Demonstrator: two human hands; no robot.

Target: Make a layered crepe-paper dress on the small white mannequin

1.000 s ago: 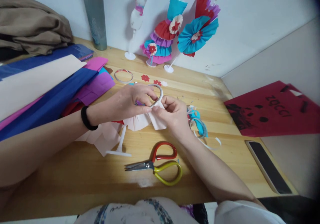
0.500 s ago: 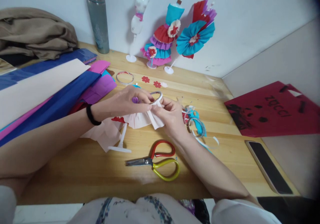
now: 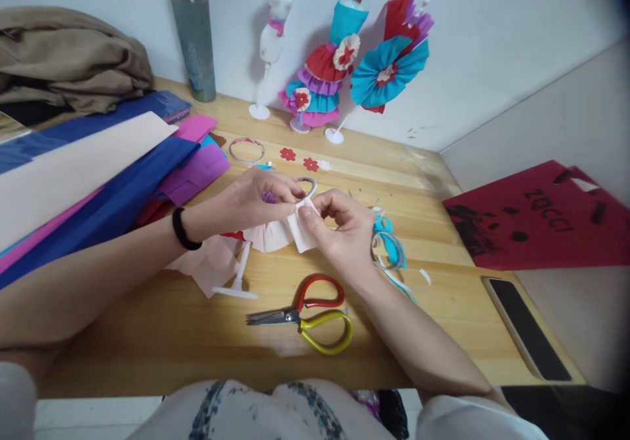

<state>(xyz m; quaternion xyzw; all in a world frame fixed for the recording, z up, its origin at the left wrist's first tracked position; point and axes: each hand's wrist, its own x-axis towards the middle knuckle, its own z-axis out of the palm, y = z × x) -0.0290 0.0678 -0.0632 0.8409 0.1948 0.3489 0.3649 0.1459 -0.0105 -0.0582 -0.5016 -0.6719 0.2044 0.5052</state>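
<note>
My left hand (image 3: 263,196), with a black band on its wrist, is closed and pinches the upper edge of a pale pink, gathered paper strip (image 3: 270,235). A tape ring (image 3: 310,189) stands up from that edge, between the two hands. My right hand (image 3: 342,223) has its thumb pressed on the strip's right end, its fingers curled behind. Below the hands lie scissors (image 3: 298,315) with one red and one yellow handle, blades to the left. A white stand (image 3: 239,282) lies tipped over near a loose pale paper piece (image 3: 209,263).
Coloured paper sheets (image 3: 98,158) are piled at left. Behind stand a flask (image 3: 193,40), a bare mannequin (image 3: 275,17) and two paper-dressed ones. Red paper flowers (image 3: 288,154), another tape ring (image 3: 247,150), blue scraps (image 3: 394,246), a phone (image 3: 529,328) and a red bag (image 3: 536,217) lie around.
My right hand has turned and shifted slightly, and the strip's end under its thumb now lies flatter. The left hand keeps its pinch almost in place.
</note>
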